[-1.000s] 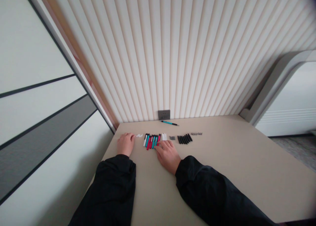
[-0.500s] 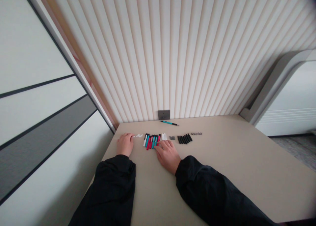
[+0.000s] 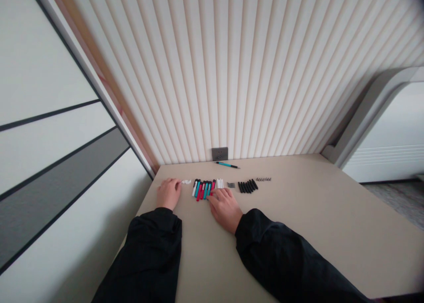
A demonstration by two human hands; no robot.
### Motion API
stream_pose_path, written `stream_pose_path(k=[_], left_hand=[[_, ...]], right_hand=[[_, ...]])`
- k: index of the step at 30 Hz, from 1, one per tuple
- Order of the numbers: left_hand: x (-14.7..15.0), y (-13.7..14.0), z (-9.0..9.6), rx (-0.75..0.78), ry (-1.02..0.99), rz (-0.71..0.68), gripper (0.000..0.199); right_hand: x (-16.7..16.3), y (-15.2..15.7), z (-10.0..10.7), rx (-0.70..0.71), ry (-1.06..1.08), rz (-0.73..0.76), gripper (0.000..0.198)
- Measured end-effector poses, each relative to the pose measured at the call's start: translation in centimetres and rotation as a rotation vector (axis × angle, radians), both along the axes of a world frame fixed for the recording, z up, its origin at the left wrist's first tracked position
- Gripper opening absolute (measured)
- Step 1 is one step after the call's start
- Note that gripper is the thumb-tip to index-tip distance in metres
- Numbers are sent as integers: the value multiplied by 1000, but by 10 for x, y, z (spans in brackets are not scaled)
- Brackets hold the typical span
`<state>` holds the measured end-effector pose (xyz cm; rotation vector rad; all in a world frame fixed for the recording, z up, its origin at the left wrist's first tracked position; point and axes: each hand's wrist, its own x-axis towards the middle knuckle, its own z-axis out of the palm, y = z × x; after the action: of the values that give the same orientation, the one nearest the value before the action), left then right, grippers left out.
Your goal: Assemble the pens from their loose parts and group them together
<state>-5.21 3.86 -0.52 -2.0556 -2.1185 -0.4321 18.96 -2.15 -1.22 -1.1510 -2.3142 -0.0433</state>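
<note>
My left hand (image 3: 169, 193) rests on the table's left side, fingers curled together beside small clear-white pieces (image 3: 186, 182). What its fingertips hold, if anything, is too small to make out. My right hand (image 3: 227, 209) lies low over the near right end of a row of pen barrels (image 3: 200, 190) in white, teal and red with dark ends. Its fingers are stretched out and touch the barrels, partly covering them. Just beyond that hand are several thin white tubes (image 3: 220, 183). Small grey metal parts (image 3: 231, 185) lie to their right.
Several black grips (image 3: 247, 186) lie in a row farther right, with small metallic tips (image 3: 264, 179) past them. An assembled teal-and-black pen (image 3: 227, 164) lies near the wall below a dark socket (image 3: 220, 153). A cabinet (image 3: 66, 161) borders the beige table (image 3: 298, 232) at left.
My left hand has shifted very slightly right, its fingertips drawn in closer together by the clear-white pieces. The right hand and the rows of parts look unchanged.
</note>
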Motion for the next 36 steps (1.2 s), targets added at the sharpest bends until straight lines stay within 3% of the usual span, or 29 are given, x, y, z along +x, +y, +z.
stream_pose_path(k=[27, 30, 34, 36], left_hand=[[5, -4, 6, -3, 12, 22, 22], [5, -5, 6, 7, 12, 22, 22], [6, -6, 5, 23, 10, 35, 21], [6, -6, 4, 42, 2, 35, 21]], right_hand=[[1, 1, 0, 6, 11, -18, 25], [12, 17, 4, 13, -3, -107, 27], [36, 57, 12, -138, -105, -473, 23], [46, 78, 16, -173, -131, -520, 20]])
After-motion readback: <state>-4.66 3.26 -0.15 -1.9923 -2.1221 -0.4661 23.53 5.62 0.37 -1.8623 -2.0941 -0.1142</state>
